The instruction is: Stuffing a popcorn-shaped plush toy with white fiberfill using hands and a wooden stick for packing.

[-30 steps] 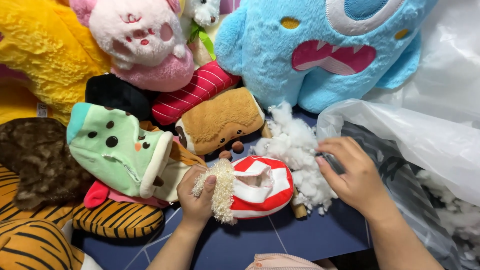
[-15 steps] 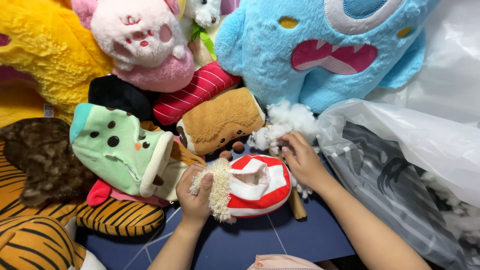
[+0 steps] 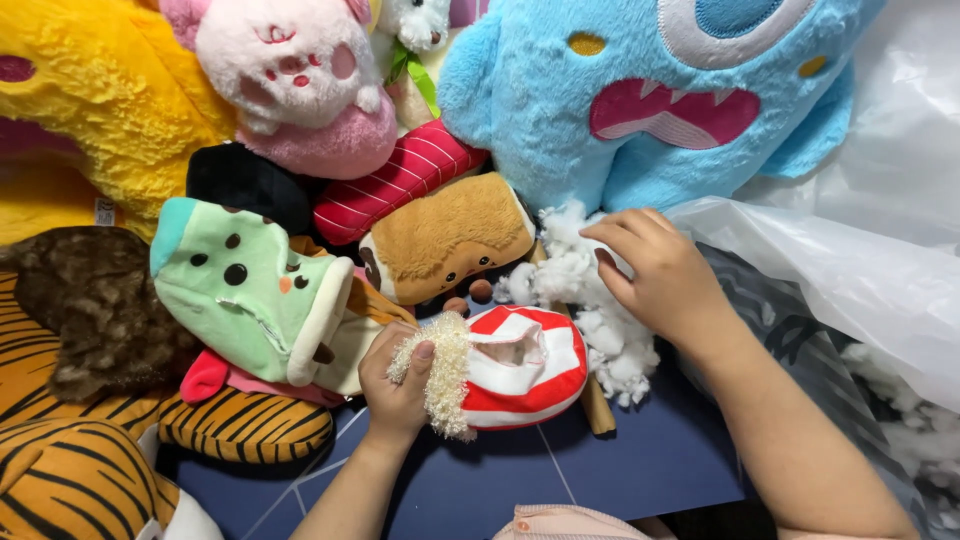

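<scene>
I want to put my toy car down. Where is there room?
The dark blue floor is bare below the red and white toy, between the two arms. Higher up it is crowded with plush toys, white stuffing and a plastic bag.

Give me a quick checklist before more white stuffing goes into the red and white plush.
1. Left hand grips the red and white plush by its shaggy cream trim: ok.
2. Plush opening faces up and shows: ok.
3. Right hand rests on the white stuffing: ok.
4. Stuffing pinched in the fingers: cannot tell.
5. Wooden stick beside the plush, within reach: ok.
6. Room left inside the plush: cannot tell.
</scene>
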